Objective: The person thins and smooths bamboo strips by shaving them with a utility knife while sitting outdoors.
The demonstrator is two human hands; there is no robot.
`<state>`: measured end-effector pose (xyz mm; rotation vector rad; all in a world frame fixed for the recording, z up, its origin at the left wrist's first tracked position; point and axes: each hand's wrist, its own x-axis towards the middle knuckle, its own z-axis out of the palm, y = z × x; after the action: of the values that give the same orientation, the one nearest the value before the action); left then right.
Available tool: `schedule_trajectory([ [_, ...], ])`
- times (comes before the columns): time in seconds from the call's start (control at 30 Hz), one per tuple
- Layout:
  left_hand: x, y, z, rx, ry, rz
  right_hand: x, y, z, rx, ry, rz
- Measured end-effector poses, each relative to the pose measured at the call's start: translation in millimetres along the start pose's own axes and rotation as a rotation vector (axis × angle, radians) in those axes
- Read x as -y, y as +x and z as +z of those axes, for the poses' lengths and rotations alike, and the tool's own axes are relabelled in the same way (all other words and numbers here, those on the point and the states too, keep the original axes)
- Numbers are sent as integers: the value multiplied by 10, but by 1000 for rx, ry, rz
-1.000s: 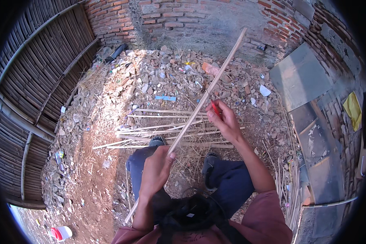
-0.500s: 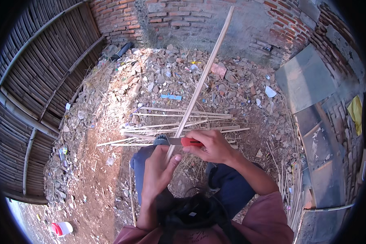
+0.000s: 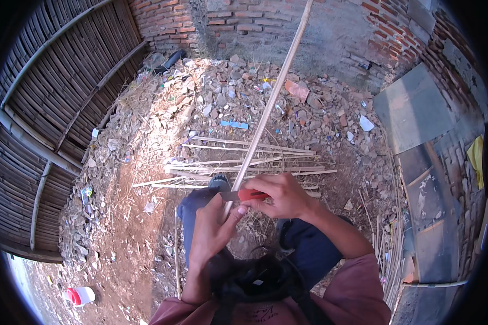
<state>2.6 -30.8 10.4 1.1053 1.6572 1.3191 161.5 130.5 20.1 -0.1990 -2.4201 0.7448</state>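
Note:
A long pale bamboo strip [image 3: 271, 105] slants up and away from me toward the brick wall. Its near end is gripped by my left hand [image 3: 212, 225], the thumb lying along it. My right hand [image 3: 283, 196] is closed round the red handle of a utility knife [image 3: 250, 194]. The knife's blade points left and lies across the strip, just beyond my left thumb. Both hands are close together over my knees. Several split bamboo strips [image 3: 217, 168] lie on the ground past my feet.
Broken brick and stone rubble [image 3: 228, 92] covers the ground up to a brick wall [image 3: 244, 24]. A bamboo slat wall [image 3: 43, 81] stands at left, leaning boards [image 3: 417, 108] at right. A white container with a red lid [image 3: 80, 296] sits at lower left. More thin strips [image 3: 396, 260] lie at right.
The knife has slid a little down the strip toward my left hand. My left hand keeps its grip. The view has shifted slightly.

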Motion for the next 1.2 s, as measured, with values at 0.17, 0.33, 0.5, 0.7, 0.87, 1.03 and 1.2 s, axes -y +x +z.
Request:
schedule_trajectory([
  [0.17,-80,-28,-19,-20,-9,-69,7,-37,17,26,-16,3],
  [0.33,-12,-24,10,-33,-67,-31,56,-29,46,10,-13,9],
  [0.5,15,30,-35,-7,61,22,53,-48,78,-13,-24,26],
  [0.7,9,42,-50,58,55,-25,71,-34,66,-9,-14,-5],
  [0.87,6,52,-41,72,-68,-42,37,-46,62,-13,8,-5],
  [1.03,-74,70,-46,108,-29,62,84,-45,22,6,6,7],
  [1.2,14,61,-26,102,-25,49,82,-71,101,-85,-9,4],
])
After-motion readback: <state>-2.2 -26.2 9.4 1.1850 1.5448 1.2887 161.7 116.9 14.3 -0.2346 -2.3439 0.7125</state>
